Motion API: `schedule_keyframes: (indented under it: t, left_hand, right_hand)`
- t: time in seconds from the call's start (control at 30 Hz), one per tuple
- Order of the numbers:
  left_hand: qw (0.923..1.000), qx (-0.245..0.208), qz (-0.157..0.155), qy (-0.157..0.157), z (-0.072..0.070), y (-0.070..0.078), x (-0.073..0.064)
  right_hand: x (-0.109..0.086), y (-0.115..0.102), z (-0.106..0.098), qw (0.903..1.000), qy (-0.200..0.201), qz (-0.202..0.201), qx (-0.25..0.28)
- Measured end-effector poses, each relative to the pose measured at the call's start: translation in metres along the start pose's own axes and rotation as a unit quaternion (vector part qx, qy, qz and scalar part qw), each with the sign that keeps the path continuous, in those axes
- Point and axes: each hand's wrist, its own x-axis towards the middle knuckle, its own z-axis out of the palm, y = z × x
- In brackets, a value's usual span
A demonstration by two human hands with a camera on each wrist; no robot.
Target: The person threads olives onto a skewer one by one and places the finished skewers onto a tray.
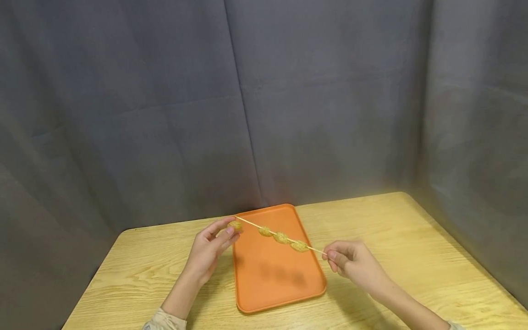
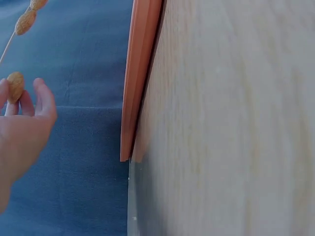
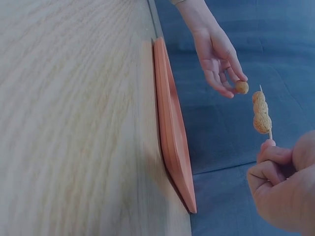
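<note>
In the head view, my right hand (image 1: 356, 263) pinches one end of a thin pale skewer (image 1: 249, 222), which slants up to the left above the tray. Three golden-brown, rough-skinned oval food pieces (image 1: 281, 238) are threaded on it. My left hand (image 1: 210, 250) pinches a single loose piece (image 1: 235, 226) of the same kind between thumb and fingers. Close by is the skewer's free end; the right wrist view shows the loose ball (image 3: 241, 87) apart from the tip. The left wrist view also has this piece (image 2: 15, 87) in the fingers.
An orange rectangular tray (image 1: 276, 284) lies on the wooden table (image 1: 144, 270) beneath both hands, with shadows of the skewer on it. Grey cloth (image 1: 165, 114) hangs behind the table and along its sides.
</note>
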Motion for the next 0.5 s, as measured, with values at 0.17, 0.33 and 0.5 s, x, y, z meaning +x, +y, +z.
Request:
schedule_keyframes:
  t: [0.17,0.33,0.5]
  left_hand:
    - [0.9966,-0.079,-0.004,-0.022,-0.0007,0.0016,-0.0007]
    - [0.9869,-0.159,-0.011,-0.029,0.0027,0.0044,-0.0021]
    - [0.9848,-0.172,-0.01,-0.017,0.0082,0.008,-0.0042]
  right_hand:
    - [-0.0003,0.0012,0.001,0.9999,-0.012,-0.01,-0.005]
    - [-0.0002,0.0031,0.0015,0.9996,-0.015,-0.021,-0.012]
    - [-0.0003,0.0042,0.0021,0.9996,-0.022,-0.014,-0.009]
